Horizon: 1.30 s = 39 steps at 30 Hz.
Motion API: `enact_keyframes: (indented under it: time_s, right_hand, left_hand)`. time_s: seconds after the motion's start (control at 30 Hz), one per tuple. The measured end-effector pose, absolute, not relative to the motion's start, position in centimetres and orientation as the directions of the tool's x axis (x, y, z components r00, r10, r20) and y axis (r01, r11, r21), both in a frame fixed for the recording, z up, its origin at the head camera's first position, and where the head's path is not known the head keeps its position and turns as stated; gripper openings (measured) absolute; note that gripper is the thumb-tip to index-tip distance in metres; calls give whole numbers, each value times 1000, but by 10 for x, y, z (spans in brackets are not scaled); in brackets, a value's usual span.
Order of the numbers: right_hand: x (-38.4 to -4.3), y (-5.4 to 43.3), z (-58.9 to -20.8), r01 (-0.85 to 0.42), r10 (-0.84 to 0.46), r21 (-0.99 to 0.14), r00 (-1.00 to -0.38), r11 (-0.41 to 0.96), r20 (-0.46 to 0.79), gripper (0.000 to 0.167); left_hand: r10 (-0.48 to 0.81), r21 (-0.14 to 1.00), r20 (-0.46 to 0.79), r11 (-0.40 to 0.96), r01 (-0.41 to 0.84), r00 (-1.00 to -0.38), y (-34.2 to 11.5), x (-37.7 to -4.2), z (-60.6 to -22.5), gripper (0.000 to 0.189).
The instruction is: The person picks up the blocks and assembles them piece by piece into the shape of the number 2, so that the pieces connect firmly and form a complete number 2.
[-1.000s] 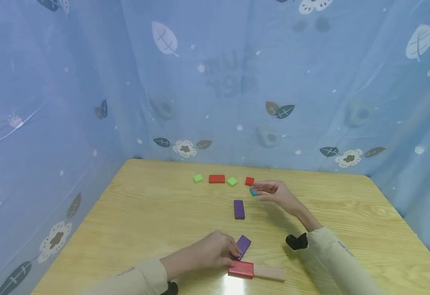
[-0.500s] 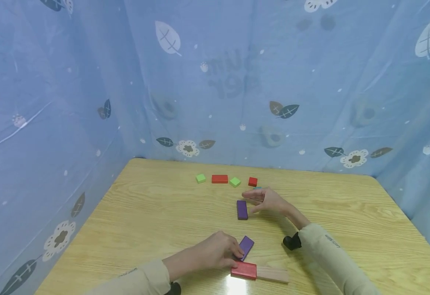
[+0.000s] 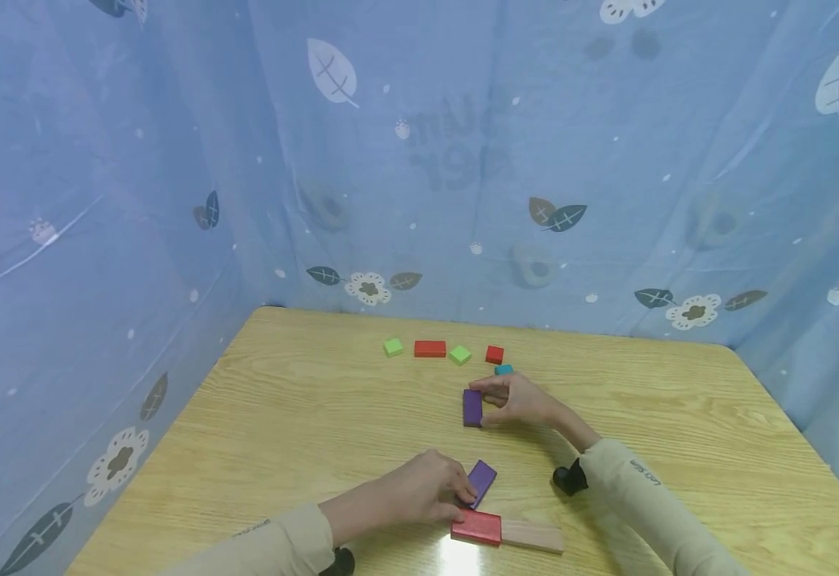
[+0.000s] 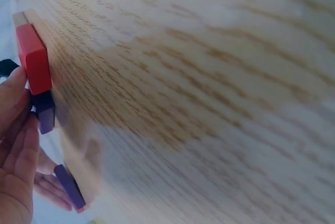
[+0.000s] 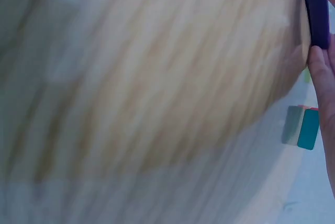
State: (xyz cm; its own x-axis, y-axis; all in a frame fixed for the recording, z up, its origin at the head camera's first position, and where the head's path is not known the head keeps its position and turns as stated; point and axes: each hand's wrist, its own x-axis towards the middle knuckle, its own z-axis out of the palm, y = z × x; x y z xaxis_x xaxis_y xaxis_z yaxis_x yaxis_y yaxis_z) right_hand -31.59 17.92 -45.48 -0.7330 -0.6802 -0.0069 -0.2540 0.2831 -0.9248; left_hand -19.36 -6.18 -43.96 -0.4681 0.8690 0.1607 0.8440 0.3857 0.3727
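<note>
My left hand [image 3: 422, 492] holds two wooden blocks that meet at a corner. Its thumb lies at the left end of a red block [image 3: 476, 528], and its curled fingers touch a purple block [image 3: 482, 480] set at a slant behind. A plain wood block [image 3: 532, 535] adjoins the red one on the right. Farther back, my right hand [image 3: 523, 400] pinches a second purple block [image 3: 473, 409] by its ends, fingertips at the far end and thumb at the near end. In the right wrist view this purple block [image 5: 317, 12] shows between thumb and forefinger.
At the back of the table [image 3: 304, 400] lie a red block [image 3: 429, 349], two green blocks [image 3: 393, 347] and a small red block [image 3: 494, 354]. A blue block [image 3: 504, 370] sits just behind my right hand. A patterned blue curtain [image 3: 419, 200] closes off the far side.
My right hand has come nearer from beside the blue block, leaving that block on the table, and has taken hold of the farther purple block. The left hand has stayed in place.
</note>
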Motion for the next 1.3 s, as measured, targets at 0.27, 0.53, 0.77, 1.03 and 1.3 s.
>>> enact_keyframes:
  time_s: [0.27, 0.53, 0.77, 1.03, 1.3]
  right_hand:
    - [-305, 189, -441, -281, -601, -890, -799, 360, 9, 56]
    - [-288, 198, -432, -243, -545, -922, -838, 300, 44, 60]
    - [-266, 199, -432, -250, -526, -927, -848, 280, 70, 59]
    - [-249, 199, -438, -282, -541, -919, -835, 275, 94, 55]
    - [-246, 201, -447, -403, -563, -854, -810, 328, 166, 44]
  left_hand:
    - [870, 361, 153, 393, 846, -469, -61, -194, -441, 21]
    - [872, 359, 139, 397, 845, -469, -62, -194, -437, 22]
    - [867, 379, 133, 403, 833, -480, -61, -194, -437, 21]
    - [870, 388, 141, 390, 835, -473, -62, -194, -436, 21]
    - [866, 403, 131, 398, 824, -483, -61, -194, -437, 21]
